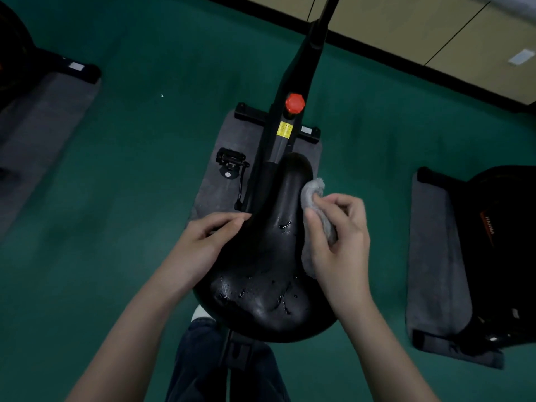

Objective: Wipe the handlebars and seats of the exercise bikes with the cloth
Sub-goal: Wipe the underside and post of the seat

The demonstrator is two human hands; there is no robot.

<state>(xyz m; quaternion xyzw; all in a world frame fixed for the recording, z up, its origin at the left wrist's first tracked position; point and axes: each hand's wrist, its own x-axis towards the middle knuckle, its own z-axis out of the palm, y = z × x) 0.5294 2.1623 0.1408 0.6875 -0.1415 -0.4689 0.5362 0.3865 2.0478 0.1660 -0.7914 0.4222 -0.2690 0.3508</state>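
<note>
so the black seat [269, 256] of the middle bike is wet, with little beads of water [232, 291] sitting on its wide back end and a few more up toward the narrow nose. The right hand [339, 236] has a closed grip on the gray cloth [313, 190], bunched between thumb and fingers and pressed against the right side of the seat about where it narrows. The left hand [203, 245] lies on the seat's left edge with the fingers fairly straight, so that grip is loose, just resting there and not wrapped around anything. Past the seat's nose the black frame runs away with a red knob [295, 103] on top and a yellow sticker [284, 130] just below it. A pedal [230, 163] hangs just left of the nose. Under the seat there's a gray mat [214, 192] on the green floor [130, 169]. Well off to the seat's right another black bike [499, 256] sits on its own mat [435, 256]. Right under the back of the seat you can see a jeans leg [203, 358] and a white shoe tip [200, 313].
</note>
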